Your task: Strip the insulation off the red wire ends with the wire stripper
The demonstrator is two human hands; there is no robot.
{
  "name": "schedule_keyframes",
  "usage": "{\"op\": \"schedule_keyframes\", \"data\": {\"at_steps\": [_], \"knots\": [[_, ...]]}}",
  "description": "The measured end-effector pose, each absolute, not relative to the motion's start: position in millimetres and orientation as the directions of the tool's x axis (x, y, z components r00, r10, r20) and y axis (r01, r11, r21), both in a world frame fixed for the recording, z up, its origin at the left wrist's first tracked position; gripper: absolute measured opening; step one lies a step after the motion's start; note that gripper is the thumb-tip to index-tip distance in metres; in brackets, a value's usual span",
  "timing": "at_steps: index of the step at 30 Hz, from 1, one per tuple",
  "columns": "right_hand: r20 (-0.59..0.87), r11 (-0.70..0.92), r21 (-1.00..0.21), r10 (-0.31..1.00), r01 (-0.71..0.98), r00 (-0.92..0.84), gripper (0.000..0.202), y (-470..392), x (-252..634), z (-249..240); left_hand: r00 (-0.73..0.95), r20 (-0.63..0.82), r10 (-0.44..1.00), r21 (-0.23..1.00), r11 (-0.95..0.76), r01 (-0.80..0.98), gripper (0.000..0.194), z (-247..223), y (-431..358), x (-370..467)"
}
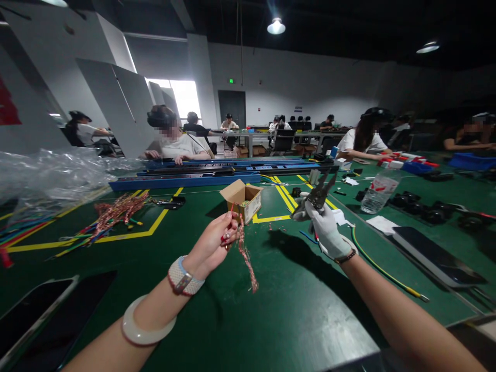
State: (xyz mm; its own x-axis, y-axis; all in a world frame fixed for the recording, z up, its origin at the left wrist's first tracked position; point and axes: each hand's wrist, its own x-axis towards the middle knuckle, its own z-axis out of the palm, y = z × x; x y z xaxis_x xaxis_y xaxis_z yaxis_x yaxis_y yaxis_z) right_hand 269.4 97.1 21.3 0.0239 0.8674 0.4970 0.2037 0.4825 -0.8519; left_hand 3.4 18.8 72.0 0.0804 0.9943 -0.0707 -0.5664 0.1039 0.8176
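Observation:
My bare left hand [212, 238] is pinched closed on a thin twisted red-and-copper wire [247, 261], whose loose length hangs below the fingers over the table. In a white glove, my right hand [327, 230] is closed around dark metal pliers [321, 193], raised with their jaws pointing up; it looks like a wire tool, but its exact kind is unclear. An open cardboard box [252, 204] stands just beyond my left hand, with small pieces inside that I cannot make out. Beside my right hand lies a yellow-green wire [382, 274] with a metal end.
Left of my hands lies a heap of copper-coloured wires [120, 213], with clear plastic wrap [58, 173] behind. Long blue rails [186, 181] cross the table's far side. To the right are a plastic bottle [380, 191] and a dark flat device [437, 253]. Several people sit beyond.

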Motion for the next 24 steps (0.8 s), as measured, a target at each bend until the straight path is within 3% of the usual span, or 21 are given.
{"op": "schedule_keyframes", "data": {"at_steps": [3,6,9,11,16,24], "knots": [[0.531,0.495,-0.811,0.846,0.312,0.040,0.048,100,272,19,0.087,-0.103,0.991,0.816,0.135,-0.562,0.016,71,20,1],[0.650,0.562,-0.617,0.758,0.550,-0.046,0.045,100,271,14,0.129,-0.124,0.984,0.811,0.175,-0.558,0.017,69,19,2],[0.708,0.567,-0.406,0.691,0.717,-0.146,0.054,96,265,10,0.187,-0.140,0.972,0.819,0.220,-0.529,0.015,66,17,6],[0.701,0.533,-0.327,0.691,0.781,-0.178,0.062,93,259,9,0.219,-0.152,0.964,0.829,0.245,-0.503,0.011,63,15,10],[0.639,0.451,-0.235,0.739,0.861,-0.213,0.076,86,252,7,0.312,-0.193,0.930,0.828,0.325,-0.457,0.011,58,9,19],[0.546,0.418,-0.236,0.804,0.877,-0.236,0.062,76,248,12,0.316,-0.223,0.922,0.828,0.350,-0.438,0.012,53,6,26]]}}
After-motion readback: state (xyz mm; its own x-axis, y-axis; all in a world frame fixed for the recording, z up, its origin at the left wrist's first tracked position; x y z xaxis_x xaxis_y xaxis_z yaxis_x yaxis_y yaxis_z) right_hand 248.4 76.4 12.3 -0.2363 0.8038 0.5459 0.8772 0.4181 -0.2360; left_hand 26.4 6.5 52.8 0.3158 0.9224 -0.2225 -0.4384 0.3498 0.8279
